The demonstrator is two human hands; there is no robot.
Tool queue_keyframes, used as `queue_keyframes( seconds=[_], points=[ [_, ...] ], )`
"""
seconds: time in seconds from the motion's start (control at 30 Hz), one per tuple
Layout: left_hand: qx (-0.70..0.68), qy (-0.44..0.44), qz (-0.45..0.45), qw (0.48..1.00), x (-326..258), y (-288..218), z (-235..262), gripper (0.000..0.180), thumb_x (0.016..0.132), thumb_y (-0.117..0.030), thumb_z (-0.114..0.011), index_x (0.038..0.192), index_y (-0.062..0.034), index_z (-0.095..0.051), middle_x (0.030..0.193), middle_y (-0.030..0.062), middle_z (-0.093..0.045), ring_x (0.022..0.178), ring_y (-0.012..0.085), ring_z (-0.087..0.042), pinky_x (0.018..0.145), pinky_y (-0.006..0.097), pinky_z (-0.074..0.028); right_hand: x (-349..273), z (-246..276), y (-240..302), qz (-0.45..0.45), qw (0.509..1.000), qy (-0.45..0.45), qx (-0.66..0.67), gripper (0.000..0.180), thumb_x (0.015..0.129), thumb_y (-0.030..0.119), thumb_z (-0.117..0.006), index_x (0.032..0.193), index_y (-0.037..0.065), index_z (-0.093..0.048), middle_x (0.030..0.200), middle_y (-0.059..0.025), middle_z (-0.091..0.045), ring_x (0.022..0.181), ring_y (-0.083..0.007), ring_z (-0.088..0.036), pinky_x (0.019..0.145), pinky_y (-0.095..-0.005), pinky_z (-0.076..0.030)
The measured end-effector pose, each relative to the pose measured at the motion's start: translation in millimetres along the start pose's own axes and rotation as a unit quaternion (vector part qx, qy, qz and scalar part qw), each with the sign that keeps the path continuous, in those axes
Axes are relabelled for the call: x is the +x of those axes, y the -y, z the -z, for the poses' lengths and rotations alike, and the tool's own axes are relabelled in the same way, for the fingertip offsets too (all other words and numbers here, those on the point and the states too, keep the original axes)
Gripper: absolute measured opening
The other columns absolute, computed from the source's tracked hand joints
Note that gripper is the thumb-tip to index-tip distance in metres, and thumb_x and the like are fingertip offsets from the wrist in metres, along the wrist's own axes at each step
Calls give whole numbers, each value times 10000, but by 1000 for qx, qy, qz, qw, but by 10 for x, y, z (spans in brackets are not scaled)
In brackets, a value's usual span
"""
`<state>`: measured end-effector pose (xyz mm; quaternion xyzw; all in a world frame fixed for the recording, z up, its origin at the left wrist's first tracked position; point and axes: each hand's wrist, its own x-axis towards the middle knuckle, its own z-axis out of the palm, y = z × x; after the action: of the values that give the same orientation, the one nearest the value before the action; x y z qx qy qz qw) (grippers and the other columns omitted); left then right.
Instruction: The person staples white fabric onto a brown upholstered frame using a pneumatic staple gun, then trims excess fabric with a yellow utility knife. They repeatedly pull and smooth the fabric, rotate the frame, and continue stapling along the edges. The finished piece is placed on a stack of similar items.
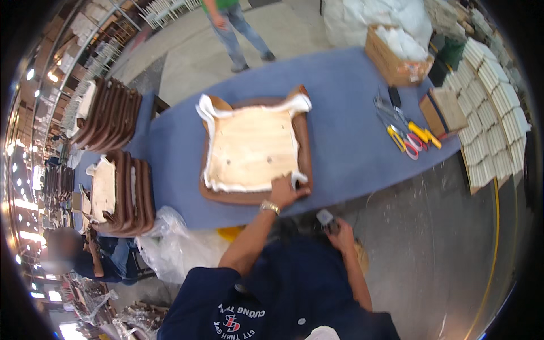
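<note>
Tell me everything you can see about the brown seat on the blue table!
The seat is squarish, with its pale wooden board facing up, marked by a few small dark spots. A brown, leather-looking cover shows around the outside, and soft white lining edges the board. At the two far corners, the lining and cover stick up loosely. It lies flat on the blue table, and the person's left hand touches its near right corner. Its underside is hidden.

upholstery workshop | half-covered seat | stacked brown seats | scissors | blue worktable
</note>
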<state>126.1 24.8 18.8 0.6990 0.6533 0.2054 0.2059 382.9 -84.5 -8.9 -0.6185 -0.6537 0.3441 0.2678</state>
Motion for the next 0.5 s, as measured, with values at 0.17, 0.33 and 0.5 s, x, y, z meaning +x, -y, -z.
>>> queue_keyframes(
  seconds=[0.17, 0.33, 0.5],
  points=[
    [-59, -24, 134, 989, -198, 219, -233, 436, 769, -362, -885, 1053, -52, -766, 887, 132, -761, 825, 267, -735, 793, 372, -568, -56, 330, -64, -37, 996, 84, 7, 350, 805, 201, -720, 1131, 73, -714, 1122, -197, -705, 1074, -444, -634, 918, -500, -508],
    [-78, -69, 112, 988, -468, 7, -34, 287, 762, -187, -832, 981, -39, -720, 927, 162, -710, 890, 368, -659, 803, 449, -518, -37, 294, -161, -16, 995, 87, 35, 357, 815, 194, -712, 1151, 74, -711, 1105, -191, -701, 1048, -435, -644, 897, -491, -509],
    [11, 35, -14, 999, -551, 85, 89, 225, 768, -165, -788, 944, -71, -685, 994, 133, -690, 974, 348, -633, 905, 437, -486, -75, 228, 23, -32, 996, 60, 61, 365, 824, 208, -709, 1166, 81, -711, 1086, -177, -696, 1027, -428, -645, 880, -465, -515]
  ],
)
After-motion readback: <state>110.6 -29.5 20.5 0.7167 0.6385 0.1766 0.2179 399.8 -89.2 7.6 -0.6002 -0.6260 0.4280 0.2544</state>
